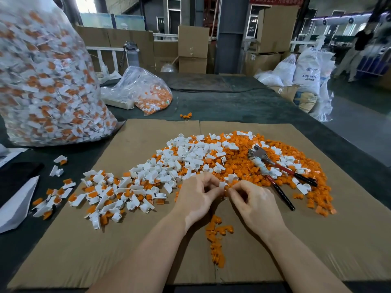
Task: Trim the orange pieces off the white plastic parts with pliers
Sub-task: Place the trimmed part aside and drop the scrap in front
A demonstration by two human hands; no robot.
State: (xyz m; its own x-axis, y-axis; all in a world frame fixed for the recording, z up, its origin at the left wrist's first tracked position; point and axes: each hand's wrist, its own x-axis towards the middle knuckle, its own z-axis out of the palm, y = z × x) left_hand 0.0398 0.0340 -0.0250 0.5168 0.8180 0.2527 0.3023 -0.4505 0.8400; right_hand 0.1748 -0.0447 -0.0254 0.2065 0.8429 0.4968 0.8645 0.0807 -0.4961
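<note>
Meeting over the cardboard sheet near the front edge, the left hand and right hand each curl their fingers round one small part, white on the left hand's side and orange on the right's, pinched between thumb and fingertips so that neither grip has slack. Just below the hands a narrow trail of orange pieces lies on the cardboard. Left of the hands sits a spread of white parts with orange still attached, and behind the hands a wide heap of white parts and orange offcuts runs across the sheet. The pliers lie on the right side of that heap, untouched, red-and-black handles pointing toward the person, jaws away. Farther off on the dark counter, a big clear sack of untrimmed parts stands at the left, with a smaller clear bag of orange bits behind it.
</note>
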